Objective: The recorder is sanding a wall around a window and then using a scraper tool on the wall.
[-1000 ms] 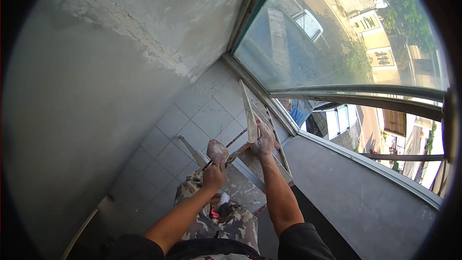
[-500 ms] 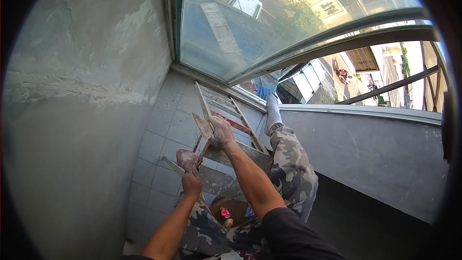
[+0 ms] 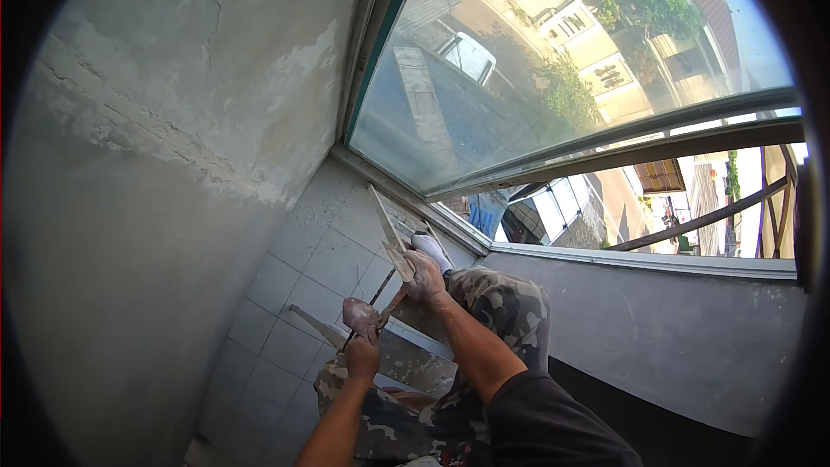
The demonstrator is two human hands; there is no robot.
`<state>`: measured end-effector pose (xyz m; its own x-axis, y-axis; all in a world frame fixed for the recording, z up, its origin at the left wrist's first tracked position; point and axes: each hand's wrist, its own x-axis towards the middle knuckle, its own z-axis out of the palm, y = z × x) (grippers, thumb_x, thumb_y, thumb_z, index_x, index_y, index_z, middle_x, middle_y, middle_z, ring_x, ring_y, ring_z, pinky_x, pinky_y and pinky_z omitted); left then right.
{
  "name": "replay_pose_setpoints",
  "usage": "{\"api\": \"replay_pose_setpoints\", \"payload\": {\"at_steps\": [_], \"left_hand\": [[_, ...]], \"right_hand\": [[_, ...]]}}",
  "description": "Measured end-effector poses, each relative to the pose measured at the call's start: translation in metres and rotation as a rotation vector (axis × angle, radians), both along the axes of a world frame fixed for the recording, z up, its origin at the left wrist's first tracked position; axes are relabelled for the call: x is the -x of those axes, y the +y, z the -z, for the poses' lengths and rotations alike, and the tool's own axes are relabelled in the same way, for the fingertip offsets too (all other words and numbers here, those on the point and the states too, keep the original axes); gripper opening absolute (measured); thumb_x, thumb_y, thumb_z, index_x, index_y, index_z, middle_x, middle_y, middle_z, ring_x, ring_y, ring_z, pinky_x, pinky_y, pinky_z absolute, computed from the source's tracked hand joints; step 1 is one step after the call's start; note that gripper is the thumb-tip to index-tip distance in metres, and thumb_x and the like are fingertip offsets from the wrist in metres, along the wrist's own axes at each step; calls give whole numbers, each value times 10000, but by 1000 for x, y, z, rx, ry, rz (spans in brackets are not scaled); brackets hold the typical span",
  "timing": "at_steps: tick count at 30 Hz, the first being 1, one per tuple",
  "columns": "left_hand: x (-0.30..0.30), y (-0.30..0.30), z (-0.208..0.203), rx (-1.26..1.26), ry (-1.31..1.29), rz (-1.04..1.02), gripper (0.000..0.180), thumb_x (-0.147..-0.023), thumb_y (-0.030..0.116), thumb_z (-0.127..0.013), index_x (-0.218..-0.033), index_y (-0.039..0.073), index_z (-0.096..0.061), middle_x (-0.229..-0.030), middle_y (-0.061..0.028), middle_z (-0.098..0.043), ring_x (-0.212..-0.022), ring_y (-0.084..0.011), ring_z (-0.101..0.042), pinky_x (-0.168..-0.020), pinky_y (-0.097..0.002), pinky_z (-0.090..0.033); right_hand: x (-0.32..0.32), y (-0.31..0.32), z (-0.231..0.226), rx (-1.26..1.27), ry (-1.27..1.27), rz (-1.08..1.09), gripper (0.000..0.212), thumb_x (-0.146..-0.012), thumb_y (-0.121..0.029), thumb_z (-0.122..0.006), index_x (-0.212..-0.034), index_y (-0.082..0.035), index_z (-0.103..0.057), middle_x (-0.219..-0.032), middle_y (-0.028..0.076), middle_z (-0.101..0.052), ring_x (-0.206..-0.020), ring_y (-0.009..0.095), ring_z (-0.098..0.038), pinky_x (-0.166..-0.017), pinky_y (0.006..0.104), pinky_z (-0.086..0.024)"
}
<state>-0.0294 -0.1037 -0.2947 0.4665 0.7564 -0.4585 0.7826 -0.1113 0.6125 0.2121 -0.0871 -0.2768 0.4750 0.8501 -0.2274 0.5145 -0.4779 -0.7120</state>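
Observation:
My right hand [image 3: 424, 278], dusted with pale plaster, is closed on a putty knife [image 3: 397, 261], its pale blade jutting out to the left. Lower and to the left, my left hand [image 3: 363, 350] is closed around a rounded, plaster-smeared piece [image 3: 360, 315] whose exact kind I cannot tell. A brown strip slants between the two hands; what it belongs to is unclear. Under them stands a stepladder [image 3: 415, 356], spattered and worn, with pale rails and a thin dark rod. My camouflage-trousered legs straddle it, and my white-socked foot [image 3: 429, 247] is by the window corner.
On the left rises a grey plastered wall [image 3: 156, 199] with a rough crack and pale patches. A tilted window pane [image 3: 484, 78] spans the upper right, above a grey low wall [image 3: 657, 311] with a white sill. Grey tiles [image 3: 333, 259] cover the floor; a street lies outside.
The view has turned and shifted, so window, wall and hands sit lower and farther right. My raised leg has bent inward, its foot now close to my right hand. Both hands keep their grip.

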Motion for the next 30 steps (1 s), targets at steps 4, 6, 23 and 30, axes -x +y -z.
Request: {"api": "replay_pose_setpoints", "payload": {"at_steps": [4, 6, 23, 30], "left_hand": [[6, -3, 2, -14, 27, -32, 610, -1033, 359, -453, -653, -66, -670, -657, -316, -619, -652, -490, -645, -641, -545, -518], [6, -5, 6, -29, -3, -49, 616, -1034, 362, -449, -650, -66, -668, -653, -312, -618, -647, -489, -644, -641, -544, -519], [12, -5, 26, 61, 23, 20, 496, -1051, 372, -374, -957, -41, -631, -726, -309, -641, -720, -480, -660, -673, -581, -513], [11, -20, 45, -18, -121, 165, 349, -998, 247, -452, -1258, 15, -441, -897, -261, -679, -723, -459, -685, -581, -558, -537]], "right_hand": [[11, 0, 2, -17, 19, 1, 208, -851, -230, -588, -895, -28, -595, -885, 213, -609, -904, 443, -588, -759, 472, -466], [5, 1, 6, 17, 9, -22, 223, -855, -243, -603, -915, -28, -612, -898, 222, -622, -932, 447, -595, -776, 481, -469], [33, 89, -11, 699, -189, -683, 328, -848, -196, -528, -1016, -35, -759, -1060, 188, -731, -998, 342, -713, -858, 455, -562], [46, 116, 7, 640, -103, -579, 409, -955, -378, -565, -1116, -34, -714, -1078, 233, -709, -1069, 404, -669, -931, 497, -519]]}}
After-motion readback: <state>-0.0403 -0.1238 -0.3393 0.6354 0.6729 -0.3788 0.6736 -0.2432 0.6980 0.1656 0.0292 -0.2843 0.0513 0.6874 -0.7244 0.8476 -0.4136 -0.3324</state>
